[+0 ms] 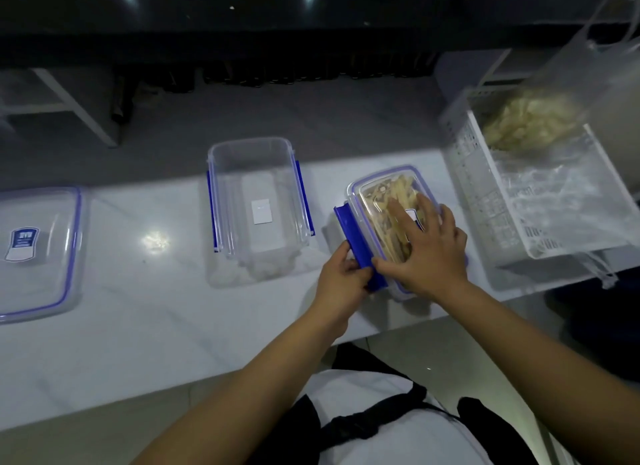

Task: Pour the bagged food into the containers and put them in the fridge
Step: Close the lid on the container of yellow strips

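Two risks from here, I'd judge. Loose lid (38, 253) and empty container (258, 205) are sitting further left on the counter (145, 326), untouched. Left hand (341, 281) is pinching the blue latch (360, 248) (still flared out); if it slips, that side is staying unsealed. Right hand (427, 246) is pressing flat, fingers straight, on the filled container (388, 201), which is showing pale strips through its clear lid and sitting near the counter's front edge, so uneven pressure could tip it. Basket (485, 187) is holding more bagged food (530, 121).
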The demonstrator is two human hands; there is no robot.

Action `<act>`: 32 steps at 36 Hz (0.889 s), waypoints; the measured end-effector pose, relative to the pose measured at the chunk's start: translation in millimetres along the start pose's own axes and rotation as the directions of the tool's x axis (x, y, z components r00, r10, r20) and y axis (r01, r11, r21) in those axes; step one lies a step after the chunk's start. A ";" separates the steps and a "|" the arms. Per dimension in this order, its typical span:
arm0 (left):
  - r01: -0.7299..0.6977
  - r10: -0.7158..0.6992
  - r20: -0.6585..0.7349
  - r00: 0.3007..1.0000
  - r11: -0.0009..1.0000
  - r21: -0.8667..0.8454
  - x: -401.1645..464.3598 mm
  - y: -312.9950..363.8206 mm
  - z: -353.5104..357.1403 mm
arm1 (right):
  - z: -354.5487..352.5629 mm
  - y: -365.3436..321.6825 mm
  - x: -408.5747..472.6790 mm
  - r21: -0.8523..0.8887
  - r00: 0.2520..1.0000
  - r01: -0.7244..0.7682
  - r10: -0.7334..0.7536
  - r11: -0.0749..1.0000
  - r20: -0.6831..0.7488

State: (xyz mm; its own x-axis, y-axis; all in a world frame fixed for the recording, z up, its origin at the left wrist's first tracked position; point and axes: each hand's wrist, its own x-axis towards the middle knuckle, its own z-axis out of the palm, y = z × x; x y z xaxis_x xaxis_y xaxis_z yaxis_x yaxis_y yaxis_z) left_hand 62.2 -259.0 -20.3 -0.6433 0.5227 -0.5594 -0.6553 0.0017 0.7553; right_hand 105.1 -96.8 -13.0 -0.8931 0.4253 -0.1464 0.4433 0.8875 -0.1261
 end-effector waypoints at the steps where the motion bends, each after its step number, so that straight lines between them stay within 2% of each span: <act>1: -0.006 0.006 -0.001 1.000 1.000 0.009 -0.7 0.9 0.4 | 0.2 -1.2 0.5 -0.027 1.000 -0.001 0.001 1.000 0.007; 5: -0.021 0.022 -0.004 1.000 0.999 0.043 -2.8 0.2 2.8 | -3.0 -4.2 0.1 -0.047 0.999 -0.010 0.011 0.999 0.042; 8: -0.061 0.063 -0.022 0.998 0.994 0.089 -2.6 -1.9 6.7 | -9.4 -7.8 -1.8 0.041 0.999 -0.040 0.038 0.998 0.034; 11: -0.147 0.154 -0.024 0.988 0.971 0.190 -3.3 -2.9 11.5 | -16.6 -8.1 -4.5 0.154 0.996 -0.058 0.046 0.986 0.080; 15: -0.274 0.305 -0.034 0.952 0.893 0.358 -2.9 -5.9 12.2 | -25.2 -3.0 -14.7 0.256 0.983 -0.031 -0.017 0.966 0.182; 19: -0.254 0.303 -0.033 0.953 0.849 0.463 0.2 -8.4 12.8 | -27.2 2.7 -25.5 0.293 0.967 -0.026 -0.050 0.956 0.248; 23: -0.255 0.308 -0.031 0.951 0.837 0.485 -1.1 -8.1 12.8 | -23.8 14.7 -27.9 0.394 0.974 -0.013 -0.078 0.919 0.215; 25: -0.243 0.298 -0.039 0.954 0.841 0.483 -1.9 -7.8 12.8 | -23.9 22.4 -28.2 0.574 0.988 -0.030 -0.060 0.819 0.139; 27: -0.231 0.283 -0.042 0.958 0.851 0.471 -2.0 -6.4 12.8 | -24.7 31.6 -26.0 0.762 0.995 -0.093 0.080 0.641 0.054; 28: -0.225 0.273 -0.040 0.961 0.861 0.456 -2.1 -4.9 12.6 | -24.7 37.3 -22.2 0.818 0.981 -0.157 0.182 0.554 0.065; 30: -0.213 0.250 -0.032 0.968 0.882 0.421 -1.1 -1.4 11.1 | -25.1 50.8 -13.1 0.867 0.916 -0.355 0.317 0.349 0.247; 32: -0.190 0.224 -0.037 0.974 0.893 0.407 1.3 1.8 8.9 | -26.7 62.9 -4.1 0.833 0.833 -0.530 0.281 0.160 0.476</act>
State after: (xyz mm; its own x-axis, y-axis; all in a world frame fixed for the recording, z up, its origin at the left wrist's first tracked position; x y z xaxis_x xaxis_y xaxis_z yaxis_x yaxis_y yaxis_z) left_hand 63.7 -250.8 -16.5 -0.7879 0.4779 -0.3884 -0.3021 0.2497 0.9200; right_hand 134.6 -37.9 5.9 -0.5834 0.5190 -0.6247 0.6078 -0.2311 -0.7597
